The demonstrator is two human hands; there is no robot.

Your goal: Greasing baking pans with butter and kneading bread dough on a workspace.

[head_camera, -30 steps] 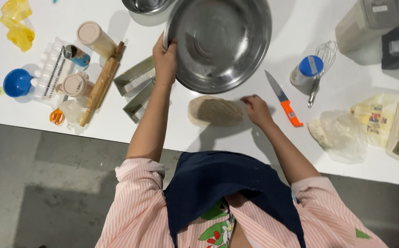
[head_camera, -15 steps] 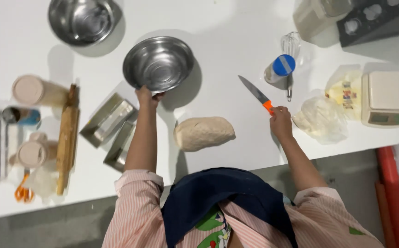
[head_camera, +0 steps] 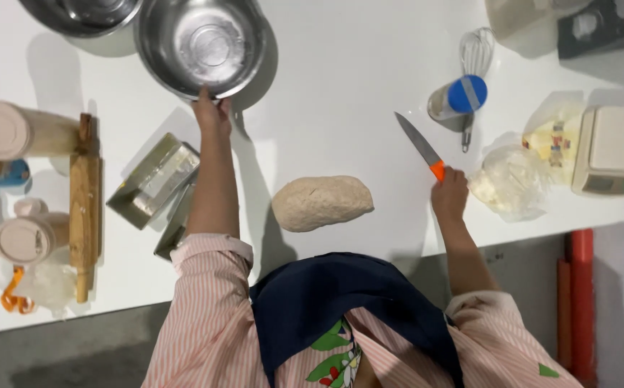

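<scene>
A lump of pale dough (head_camera: 322, 202) lies on the white table (head_camera: 340, 86) just in front of me. My left hand (head_camera: 213, 115) grips the near rim of a steel bowl (head_camera: 200, 43) at the table's far side. My right hand (head_camera: 449, 192) is closed around the orange handle of a knife (head_camera: 419, 144), whose blade points away and to the left. The dough rests between my two arms, touched by neither hand.
Two metal loaf tins (head_camera: 155, 183) sit left of my left arm, beside a wooden rolling pin (head_camera: 84, 201) and lidded jars (head_camera: 10, 131). A second steel bowl (head_camera: 82, 14) is far left. Right: a blue-capped shaker (head_camera: 459, 97), whisk (head_camera: 473, 54), plastic bags (head_camera: 513, 183), scale (head_camera: 612, 151).
My right hand left the dough and took hold of the knife. My left hand pushed the steel bowl away from the dough, still holding its rim.
</scene>
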